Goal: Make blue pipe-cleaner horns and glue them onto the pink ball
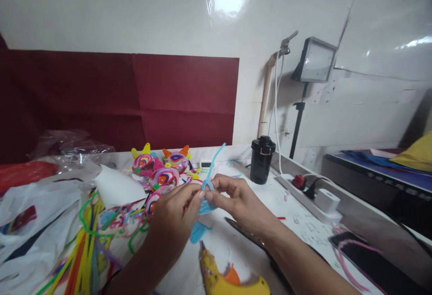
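Observation:
Between my two hands is a light blue pipe cleaner (216, 157), bent into a small loop with one end sticking up. My left hand (177, 209) pinches the loop from the left. From the right, the thumb and fingers of my right hand (241, 198) grip its other side. Just below the fingertips, a blue fuzzy piece (206, 207) is partly hidden; whether it joins the loop I cannot tell. Another blue fuzzy shape (199, 232) lies on the table under my hands. Close to it is the dark tip of a yellow glue gun (216, 272).
Colourful coiled pipe cleaner figures (165, 177) sit behind my left hand. Bundled pipe cleaners (86, 250) and plastic bags lie left. Dark scissors (243, 232) lie under my right forearm. Rightward are a black cup (261, 162), a power strip (303, 196) and a phone (371, 254).

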Demonstrator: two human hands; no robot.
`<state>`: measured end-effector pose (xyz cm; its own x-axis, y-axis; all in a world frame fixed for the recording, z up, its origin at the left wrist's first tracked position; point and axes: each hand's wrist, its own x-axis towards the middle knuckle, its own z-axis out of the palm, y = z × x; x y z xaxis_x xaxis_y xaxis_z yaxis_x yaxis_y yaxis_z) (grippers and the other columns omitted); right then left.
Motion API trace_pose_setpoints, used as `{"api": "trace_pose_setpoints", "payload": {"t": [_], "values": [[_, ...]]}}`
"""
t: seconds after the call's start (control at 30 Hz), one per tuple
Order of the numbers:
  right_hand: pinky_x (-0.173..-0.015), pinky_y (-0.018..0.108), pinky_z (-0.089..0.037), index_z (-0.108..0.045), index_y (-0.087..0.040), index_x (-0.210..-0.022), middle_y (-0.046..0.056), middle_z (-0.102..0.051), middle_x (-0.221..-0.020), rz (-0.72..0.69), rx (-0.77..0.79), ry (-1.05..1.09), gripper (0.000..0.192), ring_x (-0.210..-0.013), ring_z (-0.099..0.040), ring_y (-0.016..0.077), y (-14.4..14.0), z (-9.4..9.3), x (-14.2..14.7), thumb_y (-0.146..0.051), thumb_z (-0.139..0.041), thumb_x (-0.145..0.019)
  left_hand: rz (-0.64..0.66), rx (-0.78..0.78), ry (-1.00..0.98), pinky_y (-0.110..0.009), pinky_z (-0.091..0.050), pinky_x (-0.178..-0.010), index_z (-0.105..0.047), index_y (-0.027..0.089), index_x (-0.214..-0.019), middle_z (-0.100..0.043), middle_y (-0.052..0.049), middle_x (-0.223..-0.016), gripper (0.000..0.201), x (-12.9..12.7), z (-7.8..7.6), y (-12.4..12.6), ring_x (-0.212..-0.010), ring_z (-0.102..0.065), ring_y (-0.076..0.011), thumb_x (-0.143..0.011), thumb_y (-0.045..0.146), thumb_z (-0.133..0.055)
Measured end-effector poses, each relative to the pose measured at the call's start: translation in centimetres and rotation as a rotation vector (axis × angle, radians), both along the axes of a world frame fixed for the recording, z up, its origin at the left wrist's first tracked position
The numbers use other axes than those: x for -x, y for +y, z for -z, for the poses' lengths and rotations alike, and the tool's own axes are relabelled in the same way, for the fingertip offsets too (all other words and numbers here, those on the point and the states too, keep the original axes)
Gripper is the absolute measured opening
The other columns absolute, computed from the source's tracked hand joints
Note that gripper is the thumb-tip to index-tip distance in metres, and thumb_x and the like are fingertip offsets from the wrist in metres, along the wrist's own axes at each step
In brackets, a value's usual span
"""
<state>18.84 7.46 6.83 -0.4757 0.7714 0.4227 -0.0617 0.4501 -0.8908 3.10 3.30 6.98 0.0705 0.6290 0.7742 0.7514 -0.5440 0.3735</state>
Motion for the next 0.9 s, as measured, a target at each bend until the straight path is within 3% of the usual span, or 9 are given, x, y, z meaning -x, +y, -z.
{"api": "trace_pose_setpoints", "payload": {"t": [0.17,0.33,0.9], "values": [[-0.065,0.027,-0.035,-0.057,-0.015,-0.072,0.000,-0.051,-0.071,0.016,-0.070,-0.075,0.019,-0.070,-0.045,0.0138,0.01,-0.09,0.02,-0.032,-0.059,-0.081,0.001,-0.037,0.095,-0.021,-0.043,-0.058,-0.065,0.016,-0.073,-0.068,-0.001,-0.065,0.022,0.02,-0.09,-0.21,-0.060,-0.062,-0.0133,-0.085,0.015,-0.046],[-0.063,0.026,-0.033,-0.053,-0.017,-0.067,-0.001,-0.047,-0.067,0.035,-0.096,-0.098,0.024,-0.067,-0.042,0.0130,-0.01,-0.10,0.05,-0.034,-0.058,-0.082,-0.006,0.025,0.110,-0.020,-0.038,-0.052,-0.063,0.016,-0.067,-0.060,0.002,-0.055,0.023,-0.10,-0.32,-0.44,-0.053,-0.056,-0.0112,-0.084,0.014,-0.047],[-0.067,0.028,-0.035,-0.057,-0.015,-0.074,0.000,-0.050,-0.071,0.021,-0.112,-0.156,0.018,-0.070,-0.045,0.0141,0.13,-0.08,-0.31,-0.031,-0.055,-0.083,0.054,0.255,-0.039,-0.021,-0.036,-0.052,-0.064,0.017,-0.071,-0.051,0.005,-0.049,0.024,-0.08,-0.27,-0.39,-0.049,-0.052,-0.0112,-0.085,0.021,-0.045]]}}
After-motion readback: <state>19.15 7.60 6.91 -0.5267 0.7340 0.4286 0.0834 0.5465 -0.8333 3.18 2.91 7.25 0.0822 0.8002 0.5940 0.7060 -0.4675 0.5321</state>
